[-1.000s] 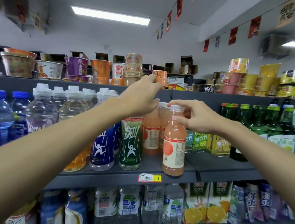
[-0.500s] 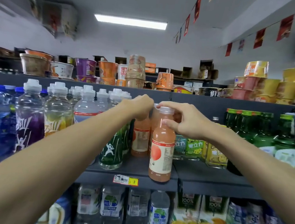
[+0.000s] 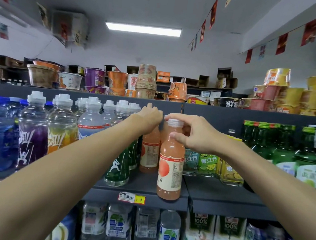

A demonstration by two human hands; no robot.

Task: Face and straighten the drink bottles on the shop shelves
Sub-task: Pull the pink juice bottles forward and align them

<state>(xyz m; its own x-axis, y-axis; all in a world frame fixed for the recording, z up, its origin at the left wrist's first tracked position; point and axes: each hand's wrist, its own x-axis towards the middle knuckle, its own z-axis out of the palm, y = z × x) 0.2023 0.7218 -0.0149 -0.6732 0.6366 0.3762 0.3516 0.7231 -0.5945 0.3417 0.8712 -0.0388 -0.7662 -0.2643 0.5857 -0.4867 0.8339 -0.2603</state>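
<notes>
Head view: the right hand (image 3: pixel 195 136) pinches the front grapefruit juice bottle (image 3: pixel 170 170) at its top, forefinger laid over the white cap and thumb pressed on the neck below it. This bottle stands upright at the front lip of the shelf (image 3: pixel 144 187), directly under those fingers, its label showing the fruit disc to the left and the small-print panel more toward the viewer, so by my judgement it is not yet faced. The left hand (image 3: pixel 150 119) sits just left of the right fingers, curled down over the top of a second grapefruit juice bottle (image 3: pixel 149 153) standing further back; its fingers are hidden behind the hand, so I cannot tell whether they grip the cap or only rest on it. Below and left of that hand stands a green sports drink bottle (image 3: pixel 117 166), set back from the lip and out of line with the front juice bottle. The row seems only begun: the front bottle wants turning, the rear one bringing forward into line, and the neighbours to either side look untouched. Against the earlier pictures, the right fingers, once spread loosely near the cap, now close on cap and neck; the left hand has dropped from a higher reach onto the rear bottle, while the front bottle's label faces much as it did.
</notes>
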